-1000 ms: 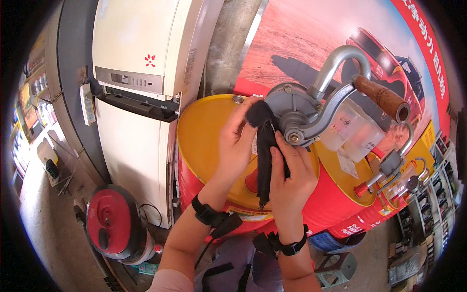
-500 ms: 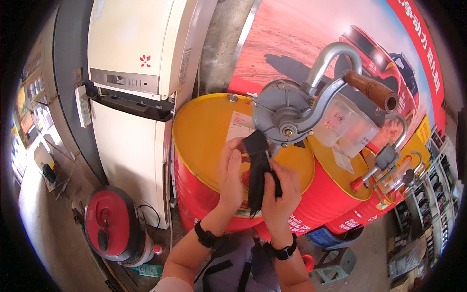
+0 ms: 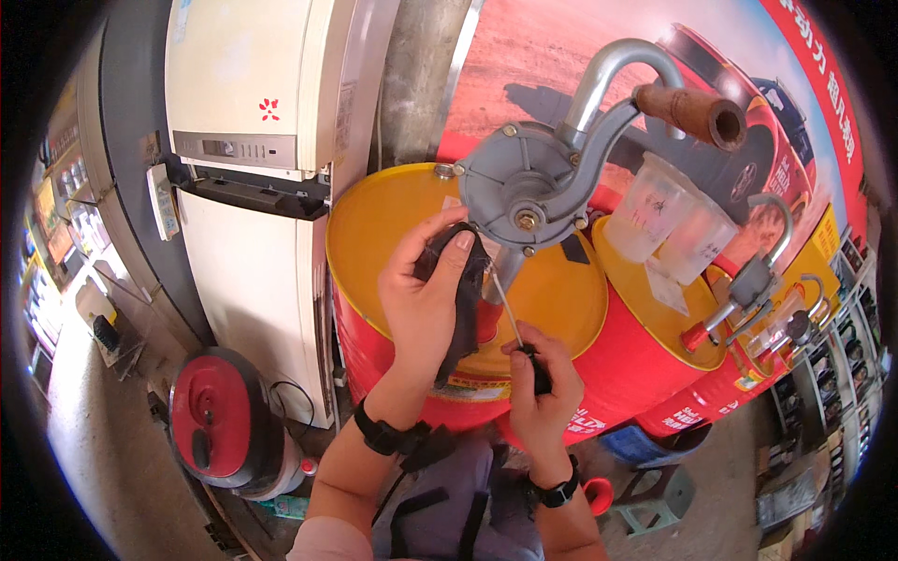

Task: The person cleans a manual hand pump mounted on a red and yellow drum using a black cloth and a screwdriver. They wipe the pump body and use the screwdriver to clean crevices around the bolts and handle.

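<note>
Farther apart than in the earlier frame, the left hand (image 3: 423, 304) and right hand (image 3: 550, 388) leave a thin metal rod (image 3: 505, 304) bare between black cloth (image 3: 468, 323) and dark handle (image 3: 540, 371).

Left thumb and fingers are pinched on the limp, soft-looking cloth, which hangs beside the palm; right thumb and fingers are clamped on the stubby handle, probably to steer the straight, shiny rod, slanting up to the cloth's edge, though I cannot tell whether they touch. All this sits in front of a drum's smooth yellow lid (image 3: 379, 224), below a grey cast-metal pump (image 3: 496, 173) with a ribbed round face, seemingly mounted there so its turned wooden grip (image 3: 687, 112) is within reach. To its right, cloudy plastic jugs (image 3: 645, 210) sit on the next drum (image 3: 697, 323), perhaps for easy pouring.
</note>
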{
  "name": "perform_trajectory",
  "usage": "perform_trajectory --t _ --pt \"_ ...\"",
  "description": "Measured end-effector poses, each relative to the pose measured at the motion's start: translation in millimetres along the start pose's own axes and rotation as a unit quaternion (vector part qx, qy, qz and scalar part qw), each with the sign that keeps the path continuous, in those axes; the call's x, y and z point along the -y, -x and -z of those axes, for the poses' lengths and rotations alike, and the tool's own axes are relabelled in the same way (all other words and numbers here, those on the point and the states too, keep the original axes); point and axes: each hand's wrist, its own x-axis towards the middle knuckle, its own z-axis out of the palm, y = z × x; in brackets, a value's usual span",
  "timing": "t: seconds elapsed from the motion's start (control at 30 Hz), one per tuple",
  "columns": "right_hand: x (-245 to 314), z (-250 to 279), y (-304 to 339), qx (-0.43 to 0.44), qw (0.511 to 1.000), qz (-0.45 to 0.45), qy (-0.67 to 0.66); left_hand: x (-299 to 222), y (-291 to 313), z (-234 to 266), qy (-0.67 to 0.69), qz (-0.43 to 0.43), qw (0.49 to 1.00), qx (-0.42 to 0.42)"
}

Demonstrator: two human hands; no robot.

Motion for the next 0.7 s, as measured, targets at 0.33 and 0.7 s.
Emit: perform_trajectory --t 0.33,0.7 --pt "36.7 9.8 23.4 0.056 0.936 -0.201 -0.283 -26.7 32.8 22.0 -0.143 -0.015 0.989 0.047" --pt "42.9 12.2 58.8 0.096 0.945 -0.200 -0.239 -40.2 35.5 30.9 -0.169 0.034 0.982 0.072"
